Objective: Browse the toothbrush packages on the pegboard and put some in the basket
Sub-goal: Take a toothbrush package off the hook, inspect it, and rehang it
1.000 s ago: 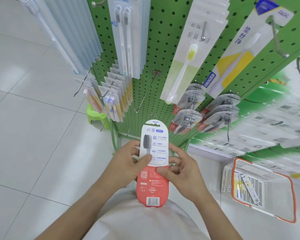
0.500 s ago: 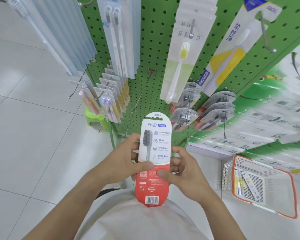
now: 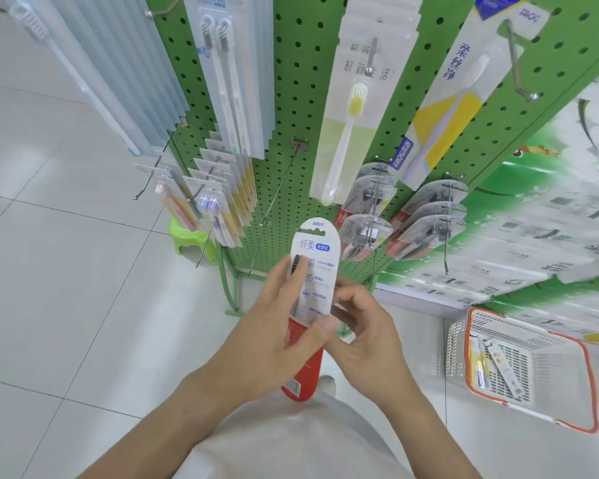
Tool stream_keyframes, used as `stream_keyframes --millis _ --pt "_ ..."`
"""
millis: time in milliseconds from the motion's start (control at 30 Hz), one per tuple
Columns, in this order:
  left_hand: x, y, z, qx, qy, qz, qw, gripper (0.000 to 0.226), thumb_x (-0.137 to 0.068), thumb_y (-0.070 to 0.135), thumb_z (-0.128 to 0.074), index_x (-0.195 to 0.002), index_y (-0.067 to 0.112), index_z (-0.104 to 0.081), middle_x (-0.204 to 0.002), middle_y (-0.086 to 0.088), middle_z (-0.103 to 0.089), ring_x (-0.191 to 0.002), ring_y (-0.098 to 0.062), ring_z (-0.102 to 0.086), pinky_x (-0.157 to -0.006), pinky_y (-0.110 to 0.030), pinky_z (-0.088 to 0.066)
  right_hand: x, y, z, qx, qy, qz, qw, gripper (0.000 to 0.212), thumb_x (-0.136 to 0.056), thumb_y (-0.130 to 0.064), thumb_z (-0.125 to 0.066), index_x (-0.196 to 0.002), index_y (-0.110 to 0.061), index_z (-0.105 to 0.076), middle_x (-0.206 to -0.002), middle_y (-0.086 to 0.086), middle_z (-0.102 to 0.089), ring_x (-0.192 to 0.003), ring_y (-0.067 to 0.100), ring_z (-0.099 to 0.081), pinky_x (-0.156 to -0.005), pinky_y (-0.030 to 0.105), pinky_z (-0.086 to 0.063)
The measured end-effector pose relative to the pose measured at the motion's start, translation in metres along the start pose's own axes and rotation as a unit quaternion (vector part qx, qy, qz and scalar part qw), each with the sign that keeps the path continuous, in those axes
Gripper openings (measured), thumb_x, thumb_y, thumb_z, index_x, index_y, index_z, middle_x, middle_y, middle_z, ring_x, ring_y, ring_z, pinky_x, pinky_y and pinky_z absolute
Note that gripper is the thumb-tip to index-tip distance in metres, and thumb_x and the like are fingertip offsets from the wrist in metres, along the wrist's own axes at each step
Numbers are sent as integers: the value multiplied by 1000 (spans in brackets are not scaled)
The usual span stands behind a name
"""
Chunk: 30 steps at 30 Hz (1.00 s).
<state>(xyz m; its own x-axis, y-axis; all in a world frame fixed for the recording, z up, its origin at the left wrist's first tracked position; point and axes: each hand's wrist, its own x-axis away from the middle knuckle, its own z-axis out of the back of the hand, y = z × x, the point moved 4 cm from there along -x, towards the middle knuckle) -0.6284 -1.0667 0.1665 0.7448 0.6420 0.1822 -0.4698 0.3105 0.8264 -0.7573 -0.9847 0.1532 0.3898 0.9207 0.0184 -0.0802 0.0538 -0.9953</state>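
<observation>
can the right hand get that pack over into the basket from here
Probably yes: the right hand holds the toothbrush package alongside the left hand, and the basket sits open-topped on the floor to its right, nothing between.

- toothbrush package (image 3: 314, 267): white-and-red card, upright, slightly tilted, held in front of the pegboard (image 3: 291, 98)
- pegboard: green, hung with toothbrush packs
- basket (image 3: 567, 344): white with orange rim, on the floor at right; two packs inside

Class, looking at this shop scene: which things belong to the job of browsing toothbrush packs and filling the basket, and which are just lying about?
Part of the job:
red and white toothbrush package
left hand
right hand
green pegboard
hanging yellow-brush pack
basket

Just lying about:
green stool
printed boxes
</observation>
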Motion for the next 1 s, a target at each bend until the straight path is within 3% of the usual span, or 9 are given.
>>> stream_keyframes --millis 100,200,267,333,400,500,667,833,1000 --pt "-1 8 -4 31 -8 11 999 86 -92 65 -42 -161 30 -3 -166 19 4 -144 19 9 -111 2 -2 1 -5 -4 29 3 30 999 24 -80 -17 -78 -93 -25 -59 -140 -3 -59 -138 15 -51 -108 44 -48" --pt "-2 12 -1 54 10 2 998 69 -97 55 -35 -158 33 -9 -164 21 -13 -147 13 -12 -120 -14 -16 4 -10 -4 82 25 36 996 23 -80 -24 -76 -96 -32 -62 -145 -4 -55 -140 5 -46 -109 45 -47" --pt "-2 15 1 67 4 -21 998 58 -103 51 -34 -157 33 -21 -156 17 -39 -139 8 -36 -114 -18 -32 6 -15 -2 122 33 58 990 25 -79 -29 -76 -101 -34 -64 -149 -6 -50 -138 4 -48 -111 33 -44" --pt "-3 17 1 112 11 -32 993 45 -105 49 -37 -141 25 -47 -118 5 -71 -110 -6 -65 -96 -28 -51 7 -18 0 152 32 77 985 33 -78 -34 -78 -109 -30 -68 -152 -8 -46 -139 7 -47 -110 22 -40" --pt "-7 9 1 137 69 -16 988 37 -101 46 -42 -122 19 -59 -96 -7 -73 -89 -23 -70 -82 -46 -55 8 -19 2 171 27 88 981 40 -78 -35 -83 -114 -24 -71 -150 -3 -46 -140 7 -46 -110 17 -36" --pt "-18 -6 -1 179 106 16 978 25 -100 31 -49 -114 17 -63 -96 -13 -74 -89 -34 -70 -83 -56 -55 6 -16 13 190 51 96 976 36 -83 -19 -83 -116 -21 -70 -141 -5 -52 -135 9 -50 -109 17 -37" --pt "-32 -6 -9 224 64 18 972 27 -102 -4 -47 -117 13 -60 -103 -4 -77 -95 -20 -74 -87 -36 -58 -3 -3 36 130 129 53 982 43 -91 -20 -75 -131 -25 -60 -133 -5 -58 -125 16 -58 -99 28 -49" --pt "-45 2 -21 119 67 -17 990 48 -103 8 -49 -140 38 -43 -118 11 -69 -97 -11 -71 -87 -40 -58 -9 10 51 78 169 4 982 49 -89 -20 -77 -132 -37 -58 -128 -8 -59 -103 16 -67 -76 21 -54" --pt "-56 17 -30 -36 51 -45 997 72 -104 14 -44 -156 49 -9 -132 -4 -58 -86 -16 -58 -82 -34 -49 -10 25 58 92 198 -19 976 52 -93 -16 -73 -136 -39 -56 -121 -16 -53 -103 10 -65 -74 17 -54"
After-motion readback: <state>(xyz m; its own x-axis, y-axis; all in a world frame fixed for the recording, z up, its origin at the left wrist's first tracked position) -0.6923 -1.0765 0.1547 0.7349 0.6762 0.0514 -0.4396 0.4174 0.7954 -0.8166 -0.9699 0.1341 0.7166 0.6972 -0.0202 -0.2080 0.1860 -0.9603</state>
